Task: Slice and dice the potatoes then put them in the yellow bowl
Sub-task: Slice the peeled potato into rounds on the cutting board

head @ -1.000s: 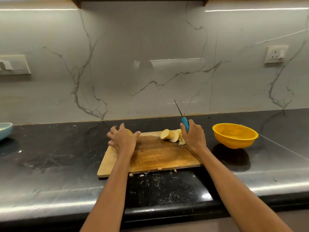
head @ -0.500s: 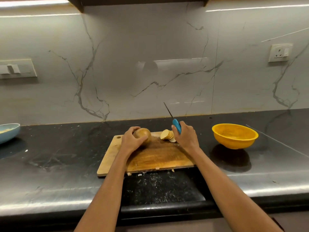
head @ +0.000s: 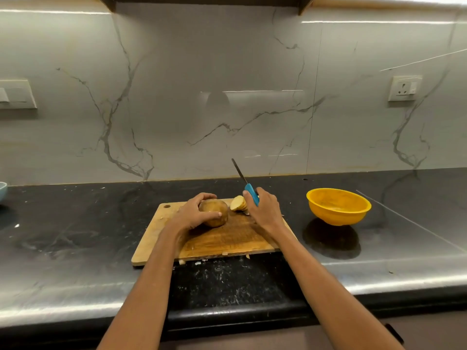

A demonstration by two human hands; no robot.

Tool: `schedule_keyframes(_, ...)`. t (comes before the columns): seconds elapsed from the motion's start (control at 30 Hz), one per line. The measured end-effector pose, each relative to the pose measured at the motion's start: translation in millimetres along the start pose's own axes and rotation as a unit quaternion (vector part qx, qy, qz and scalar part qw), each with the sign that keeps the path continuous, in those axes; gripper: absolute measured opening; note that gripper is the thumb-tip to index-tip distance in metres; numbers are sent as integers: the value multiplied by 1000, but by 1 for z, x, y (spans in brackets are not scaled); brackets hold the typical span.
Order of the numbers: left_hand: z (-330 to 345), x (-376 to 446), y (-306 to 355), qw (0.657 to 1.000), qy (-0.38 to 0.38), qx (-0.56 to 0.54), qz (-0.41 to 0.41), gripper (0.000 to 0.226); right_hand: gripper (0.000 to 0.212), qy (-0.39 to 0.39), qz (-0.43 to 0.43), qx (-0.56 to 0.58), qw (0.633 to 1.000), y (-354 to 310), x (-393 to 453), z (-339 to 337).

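- The dark, speckled stone surface (head: 75,236) spans the frame; a blue dish (head: 2,192) is cut off at the left edge.
- A worn wooden board (head: 227,238) lies centre.
- The smooth round yellow bowl (head: 338,205) stands right of the board, apart from it.
- The left hand (head: 194,214) curls around a brown whole potato (head: 214,214) on the board.
- The right hand (head: 265,210) grips a blue-handled knife (head: 249,186), blade raised, partly hiding pale slices (head: 238,203).

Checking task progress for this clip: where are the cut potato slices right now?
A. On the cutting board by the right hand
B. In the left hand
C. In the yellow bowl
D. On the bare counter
A: the potato slices lie stacked on the cutting board beside the right hand.
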State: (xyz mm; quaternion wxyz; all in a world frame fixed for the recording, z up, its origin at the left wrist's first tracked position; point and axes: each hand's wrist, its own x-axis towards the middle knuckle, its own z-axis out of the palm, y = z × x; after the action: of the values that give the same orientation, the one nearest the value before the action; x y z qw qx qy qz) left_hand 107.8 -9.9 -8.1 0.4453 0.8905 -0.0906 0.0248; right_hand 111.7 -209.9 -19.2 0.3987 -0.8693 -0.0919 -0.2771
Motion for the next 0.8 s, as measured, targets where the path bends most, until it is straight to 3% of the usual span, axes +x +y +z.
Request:
schedule_keyframes(0.13,0,-12,4,999,17,-17,39,69,31,-1,-1,-4,1000,-3,-5,-4)
schedule_keyframes(0.33,-7,-31,-1,996,8,-81,37,42,43,-35,26,-21,999,-11,-18,1)
schedule_keyframes(0.53,10,-40,5,986,126,13,110,53,33,-128,37,-16,991,-47,-40,-10)
schedule_keyframes(0.67,19,-42,12,980,131,48,143,54,33,-180,43,-51,981,-62,-52,-21)
schedule_keyframes(0.8,28,-39,15,981,112,69,141,50,36,-179,59,-61,980,-62,-67,-30)
